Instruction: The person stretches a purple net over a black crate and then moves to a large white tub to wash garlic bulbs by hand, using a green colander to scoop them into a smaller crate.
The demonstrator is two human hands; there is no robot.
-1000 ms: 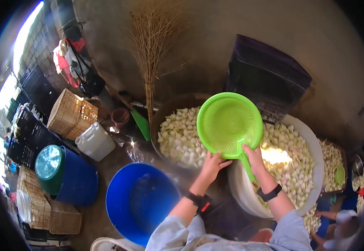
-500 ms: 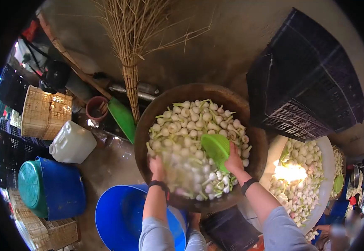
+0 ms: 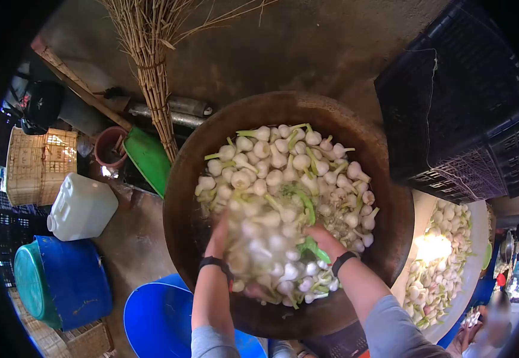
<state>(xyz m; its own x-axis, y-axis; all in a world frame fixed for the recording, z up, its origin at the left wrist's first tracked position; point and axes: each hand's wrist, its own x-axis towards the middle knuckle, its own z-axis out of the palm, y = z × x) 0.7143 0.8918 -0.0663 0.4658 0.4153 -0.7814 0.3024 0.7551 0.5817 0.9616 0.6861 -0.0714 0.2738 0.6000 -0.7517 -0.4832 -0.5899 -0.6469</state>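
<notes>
Many white garlic bulbs (image 3: 274, 178) with short green stems fill a wide, round brown vat (image 3: 180, 179). My right hand (image 3: 326, 241) grips the rim of a green plastic basket (image 3: 314, 249), which is pushed down among the bulbs so that only strips of it show. On the vat's left side, my left hand (image 3: 216, 234) reaches into the garlic. Its fingers are blurred and partly hidden, and a whitish blur covers the bulbs between my hands.
A large white tub (image 3: 479, 238) of more garlic stands right of the vat. Dark stacked crates (image 3: 450, 107) rise behind it. A blue tub (image 3: 152, 316) sits at front left, a white jerrycan (image 3: 86, 206) farther left. Against the wall lean a twig broom (image 3: 152, 77) and green shovel (image 3: 146, 158).
The green basket has gone down into the garlic, tilting mostly out of sight with my right hand on it. My left hand stays at the vat's left side. The view has moved closer to the vat.
</notes>
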